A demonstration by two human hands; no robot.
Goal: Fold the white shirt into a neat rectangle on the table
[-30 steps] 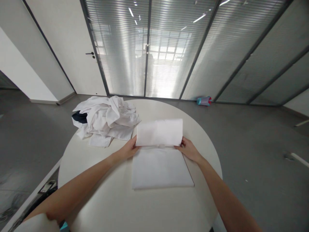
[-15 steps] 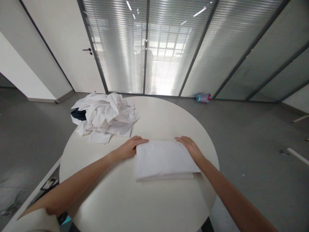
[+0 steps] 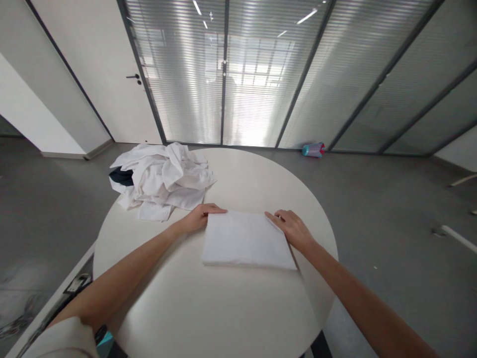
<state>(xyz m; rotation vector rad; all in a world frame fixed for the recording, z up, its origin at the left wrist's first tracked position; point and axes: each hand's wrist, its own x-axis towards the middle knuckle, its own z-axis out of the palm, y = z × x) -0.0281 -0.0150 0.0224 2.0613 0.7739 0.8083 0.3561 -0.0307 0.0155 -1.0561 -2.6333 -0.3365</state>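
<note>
White cloth (image 3: 246, 239), folded to a flat rectangle, lies on the round table (image 3: 208, 313), approx. centre, slightly toward the far half. Edges look squared; near edge shows stacked layers.

L hand (image 3: 199, 218): rests at the far-left corner of the cloth, fingers stretched out flat, tips along the far edge. Palm down, nothing pinched or clasped. Touching the cloth w/ fingertips; thumb side partly hidden, so contact there can't be told.

R hand (image 3: 292, 228): lies flat on the right edge of the cloth, fingers pointing toward the far-right corner. Also spread, palm down, not gripping anything.

Both forearms reach in from the near side, one on each side of the cloth.

Other items:
- Pile of clothes (image 3: 160, 185), mostly white w/ a dark piece at its left side, crumpled, on far-left part of table. Near the L hand but apart from the folded cloth.
- Bottle (image 3: 313, 149), teal w/ red end, lying on its side on the grey floor (image 3: 391, 209) beyond the table, by the glass wall w/ blinds (image 3: 261, 74).
- Door (image 3: 108, 69) w/ dark handle, far left.
</note>
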